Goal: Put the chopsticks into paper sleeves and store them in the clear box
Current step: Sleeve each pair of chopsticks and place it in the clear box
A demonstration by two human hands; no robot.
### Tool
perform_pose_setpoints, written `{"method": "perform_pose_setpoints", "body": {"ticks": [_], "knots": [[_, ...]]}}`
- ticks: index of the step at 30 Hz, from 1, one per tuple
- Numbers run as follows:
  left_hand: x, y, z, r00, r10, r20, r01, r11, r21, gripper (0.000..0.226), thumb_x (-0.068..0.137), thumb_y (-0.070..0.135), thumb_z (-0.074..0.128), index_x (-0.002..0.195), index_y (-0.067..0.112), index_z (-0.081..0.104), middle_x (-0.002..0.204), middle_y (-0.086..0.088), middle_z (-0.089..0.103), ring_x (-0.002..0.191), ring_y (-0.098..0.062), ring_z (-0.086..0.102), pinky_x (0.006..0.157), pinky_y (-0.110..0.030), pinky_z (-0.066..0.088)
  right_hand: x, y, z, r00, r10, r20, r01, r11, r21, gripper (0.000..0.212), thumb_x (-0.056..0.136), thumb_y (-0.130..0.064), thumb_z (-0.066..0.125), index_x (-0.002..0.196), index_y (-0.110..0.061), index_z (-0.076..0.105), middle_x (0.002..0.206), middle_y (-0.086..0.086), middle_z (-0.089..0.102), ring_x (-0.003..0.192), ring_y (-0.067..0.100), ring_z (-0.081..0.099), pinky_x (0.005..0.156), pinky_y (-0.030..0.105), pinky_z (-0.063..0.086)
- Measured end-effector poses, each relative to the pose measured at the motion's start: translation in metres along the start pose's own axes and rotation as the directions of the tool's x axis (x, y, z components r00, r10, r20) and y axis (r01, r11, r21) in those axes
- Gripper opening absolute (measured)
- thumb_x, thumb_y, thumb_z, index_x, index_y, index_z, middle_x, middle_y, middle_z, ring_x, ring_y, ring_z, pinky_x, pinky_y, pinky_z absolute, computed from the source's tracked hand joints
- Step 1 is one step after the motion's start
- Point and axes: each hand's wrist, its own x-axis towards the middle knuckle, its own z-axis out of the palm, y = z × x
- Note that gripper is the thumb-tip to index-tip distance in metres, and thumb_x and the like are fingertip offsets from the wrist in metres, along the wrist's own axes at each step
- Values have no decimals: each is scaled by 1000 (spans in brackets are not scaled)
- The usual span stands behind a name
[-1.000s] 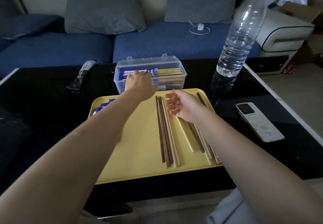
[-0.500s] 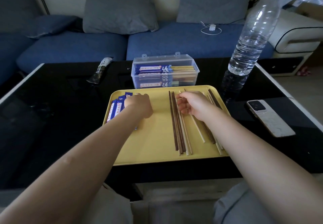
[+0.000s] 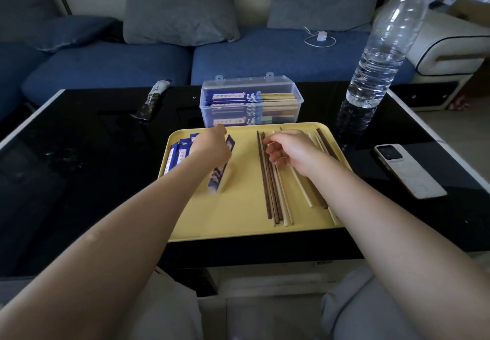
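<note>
Left hand (image 3: 212, 147): over the left part of the tray, gripping one blue paper sleeve (image 3: 221, 174), the sleeve's near end angled down toward the tray floor.
Right hand (image 3: 293, 151): over the far ends of the loose chopsticks (image 3: 273, 188), fingers curled, a pale stick apparently pinched at the fingertips; grip not fully clear.
Chopsticks: dark and pale ones side by side on the right half of the tray, running lengthwise toward the near edge; a few more to the right, partly under the right forearm.
Sleeve stack (image 3: 176, 155): more blue sleeves lying at the tray's left edge, partly behind the left hand.
Yellow tray (image 3: 238, 223): on the black table (image 3: 79, 180), near its front edge.
Clear box (image 3: 252, 99): just behind the tray, lid open, sleeved chopsticks stacked inside, blue ends left, bare wood right.
Water bottle (image 3: 381, 48): upright, right of the box.
Phone (image 3: 409, 171): face down, right of the tray.
Dark packet (image 3: 152, 99): on the table, left of the box.
</note>
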Motion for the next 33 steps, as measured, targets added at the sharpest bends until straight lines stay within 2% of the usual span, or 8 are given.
{"method": "perform_pose_setpoints", "body": {"ticks": [3, 6, 8, 12, 16, 20, 29, 33], "knots": [[3, 2, -11, 992, -65, 109, 109, 877, -468, 36, 83, 7, 74, 117, 13, 66, 100, -6, 72, 78, -25, 73, 72, -38, 62, -1, -1, -5, 999, -26, 22, 26, 1000, -4, 19, 100, -11, 55, 103, -1, 70, 79, 11, 67, 57, 18, 60, 53, 26, 49], [0, 8, -15, 977, 3, 215, 138, 759, -637, 22, 82, 13, 79, 102, 12, 71, 96, -6, 74, 80, -18, 73, 70, -31, 61, -3, -2, -7, 992, -94, 84, 92, 995, 36, 18, 100, -18, 60, 113, -9, 68, 90, 11, 72, 63, 18, 64, 57, 28, 52], [-2, 12, -14, 969, 47, 241, 130, 736, -665, 20, 83, 17, 78, 101, 16, 70, 97, -4, 73, 82, -14, 71, 68, -27, 58, -2, -2, -7, 984, -147, 100, 142, 988, 54, 24, 100, -22, 63, 122, -13, 64, 100, 11, 74, 68, 18, 67, 57, 27, 54], [-5, 21, -10, 941, 84, 329, 173, 715, -677, 27, 88, 22, 73, 113, 17, 66, 105, -6, 71, 96, -20, 70, 88, -37, 58, -3, -3, -9, 975, -199, 95, 194, 979, 58, 23, 99, -16, 63, 120, -6, 65, 102, 15, 75, 68, 16, 68, 60, 27, 57], [-13, 27, -9, 910, 173, 377, 218, 574, -789, 24, 99, 33, 58, 115, 15, 57, 101, -9, 73, 82, -22, 74, 70, -31, 59, -4, -4, -15, 969, -224, 110, 219, 974, 48, 16, 100, -16, 62, 113, -8, 67, 102, 13, 75, 76, 21, 72, 66, 28, 57], [-15, 22, -11, 870, 238, 431, 252, 536, -806, 23, 101, 32, 55, 116, 15, 57, 96, -3, 75, 81, -18, 73, 74, -30, 57, -2, -1, -20, 964, -241, 115, 239, 970, 34, 16, 99, -19, 64, 113, -13, 68, 104, 8, 76, 92, 32, 73, 69, 30, 57], [-22, 20, -10, 779, 452, 435, 343, 274, -899, 24, 87, 21, 60, 109, 14, 65, 102, -6, 72, 96, -21, 67, 98, -39, 48, 1, -4, -27, 962, -178, 208, 111, 948, 298, 15, 101, -13, 58, 114, -12, 67, 91, 5, 73, 69, 14, 65, 59, 24, 54], [-18, 27, -6, 852, 355, 386, 322, 228, -919, 12, 92, 12, 60, 103, 12, 65, 94, -5, 73, 85, -17, 71, 78, -28, 59, -2, -4, -24, 972, -99, 211, 48, 971, 235, 28, 100, -26, 63, 121, -8, 64, 97, 12, 70, 82, 23, 69, 71, 34, 58]]}}
